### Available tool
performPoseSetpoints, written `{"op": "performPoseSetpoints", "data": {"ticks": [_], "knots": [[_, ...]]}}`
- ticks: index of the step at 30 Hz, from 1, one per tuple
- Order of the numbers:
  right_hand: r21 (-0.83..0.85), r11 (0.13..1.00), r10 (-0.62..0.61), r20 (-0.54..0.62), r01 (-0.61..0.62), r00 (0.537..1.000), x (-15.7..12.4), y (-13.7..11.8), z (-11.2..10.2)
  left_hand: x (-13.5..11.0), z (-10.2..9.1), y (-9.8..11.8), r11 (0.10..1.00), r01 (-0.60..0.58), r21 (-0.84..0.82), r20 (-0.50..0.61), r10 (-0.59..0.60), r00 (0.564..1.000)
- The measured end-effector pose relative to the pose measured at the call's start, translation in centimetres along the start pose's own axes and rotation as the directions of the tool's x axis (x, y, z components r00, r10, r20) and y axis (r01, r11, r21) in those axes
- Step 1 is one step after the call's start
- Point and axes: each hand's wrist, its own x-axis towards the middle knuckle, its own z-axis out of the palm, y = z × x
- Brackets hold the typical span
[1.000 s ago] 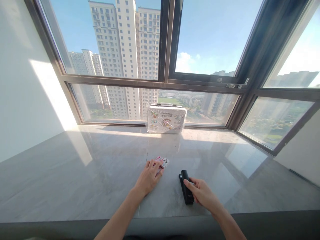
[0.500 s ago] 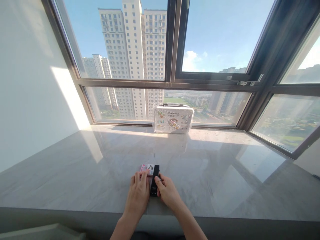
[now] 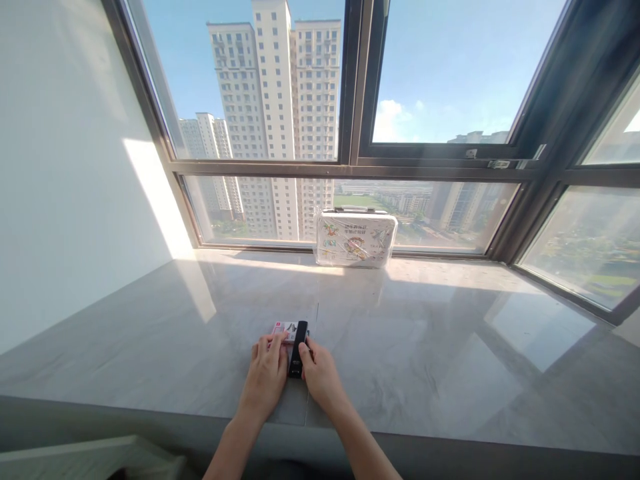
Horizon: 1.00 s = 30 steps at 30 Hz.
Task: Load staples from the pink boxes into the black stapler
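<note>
The left hand lies with its fingers stretched flat over the near part of a small pink-and-white packet, apparently pinning it to the marble ledge so it cannot slide. Touching the right side of those fingertips, a black device lies lengthwise between both hands. The right hand grips its near end, thumb and forefinger curled narrow, seemingly to steady it against the packet's edge. Well beyond the fingertips, a plastic-wrapped case stands against the window.
</note>
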Motion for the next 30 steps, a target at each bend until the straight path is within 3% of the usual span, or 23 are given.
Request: {"op": "performPoseSetpoints", "data": {"ticks": [7, 10, 14, 16, 18, 20, 22, 26, 30], "knots": [[0.021, 1.0, 0.023, -0.039, -0.022, 0.999, 0.0, 0.1, 0.5, 0.0, -0.1, 0.2, 0.998, 0.019, -0.059, -0.005, -0.019, 1.0], [0.066, 0.994, 0.092, -0.147, -0.083, 0.985, -0.7, 0.2, -0.6, 0.0, -0.7, 0.5, 0.992, 0.062, -0.114, -0.068, -0.07, 0.995], [-0.053, 0.995, 0.065, -0.342, -0.089, 0.937, -2.5, 1.2, -5.4, -0.4, -2.5, 3.1, 0.981, 0.123, -0.149, -0.189, -0.151, 0.97], [-0.151, 0.984, 0.035, -0.383, -0.1, 0.923, -3.5, 1.9, -8.9, -0.5, -3.1, 5.8, 0.988, 0.053, -0.145, -0.202, -0.082, 0.976], [-0.266, 0.958, -0.006, -0.397, -0.108, 0.918, -4.5, 2.5, -12.3, -0.6, -2.7, 8.9, 0.984, -0.076, -0.159, -0.086, 0.063, 0.994], [-0.417, 0.905, -0.077, -0.36, -0.087, 0.93, -5.4, 3.0, -15.1, -0.6, -1.2, 11.5, 0.967, -0.181, -0.18, 0.152, 0.209, 0.966], [-0.582, 0.81, -0.126, -0.279, -0.064, 0.952, -6.4, 3.2, -16.7, -0.5, 1.1, 13.0, 0.966, -0.206, -0.155, 0.286, 0.243, 0.927], [-0.841, 0.54, -0.103, -0.118, -0.044, 0.988, -7.6, 2.9, -16.5, -0.3, 5.4, 13.3, 0.979, -0.206, -0.004, 0.374, 0.192, 0.907], [-0.928, 0.356, -0.04, -0.136, -0.113, 0.99, -7.2, 2.7, -14.4, 0.0, 6.7, 12.6, 0.975, -0.215, 0.055, 0.403, 0.175, 0.898]]}}
